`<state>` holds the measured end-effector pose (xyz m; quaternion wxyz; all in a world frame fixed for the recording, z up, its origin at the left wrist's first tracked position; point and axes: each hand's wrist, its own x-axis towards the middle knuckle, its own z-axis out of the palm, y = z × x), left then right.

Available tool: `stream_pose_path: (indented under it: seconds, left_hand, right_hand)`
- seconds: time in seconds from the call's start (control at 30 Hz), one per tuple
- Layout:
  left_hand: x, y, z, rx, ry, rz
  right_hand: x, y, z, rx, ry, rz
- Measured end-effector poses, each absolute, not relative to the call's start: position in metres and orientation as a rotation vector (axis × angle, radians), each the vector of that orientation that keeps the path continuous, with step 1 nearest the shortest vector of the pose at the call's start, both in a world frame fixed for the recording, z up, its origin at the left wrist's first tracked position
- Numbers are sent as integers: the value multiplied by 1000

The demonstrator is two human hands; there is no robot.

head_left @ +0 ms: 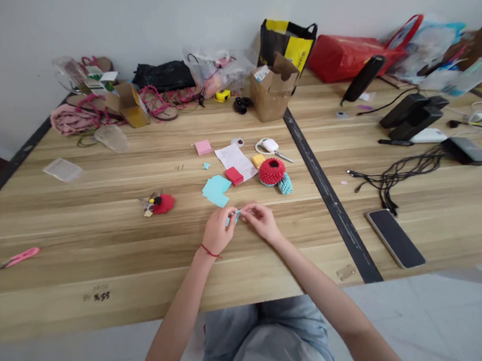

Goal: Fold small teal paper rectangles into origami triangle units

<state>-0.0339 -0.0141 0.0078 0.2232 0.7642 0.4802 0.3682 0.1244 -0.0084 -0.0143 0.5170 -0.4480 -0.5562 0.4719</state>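
Observation:
Close together above the wooden table [154, 258], my two hands meet at a small light-blue piece of paper [232, 218]. My left hand [219, 229], with a red string at the wrist, is closed on it. The fingertips of my right hand [261, 220] pinch its other end. Just beyond lie loose light-blue paper sheets [216, 191]. A red pad of paper [234, 175] rests on a written white sheet [230, 157]. To the right sits a red and blue folded-paper piece [272, 171], by a yellow pad [258, 160] and scissors [284, 157].
A pink cutter [23, 257] and keys with a red tag [159, 204] lie to the left. A phone [396, 239] and black cables [391, 173] are on the right, past a dark strip [329, 200]. Boxes and bags, including a brown carton [271, 97], line the wall.

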Motion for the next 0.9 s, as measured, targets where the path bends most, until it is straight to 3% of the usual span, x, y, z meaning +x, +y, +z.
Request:
stream_pose_path:
  seconds: [0.23, 0.57, 0.9]
  left_hand:
    - [-38, -12, 10, 2322, 1381, 1117]
    - [-38, -15, 10, 2211, 1355, 1157]
    - [-37, -14, 9, 2532, 1309, 1207]
  right_hand:
    - [129, -13, -7, -1044, -1589, 685]
    - [132, -19, -9, -974, -1643, 586]
    - [131, -18, -9, -917, -1686, 483]
